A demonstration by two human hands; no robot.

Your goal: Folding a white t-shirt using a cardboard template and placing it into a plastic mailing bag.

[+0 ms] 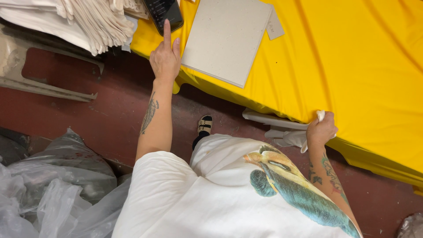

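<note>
My left hand [165, 57] points one finger onto the phone [164, 13], other fingers curled; grey board [224, 39] just right of it. My right hand [321, 130] pinches white cloth [320, 115] at the yellow worktop [361, 66] edge.

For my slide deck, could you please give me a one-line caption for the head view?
Left hand taps a phone on the yellow cloth; right hand clutches white fabric.
</note>
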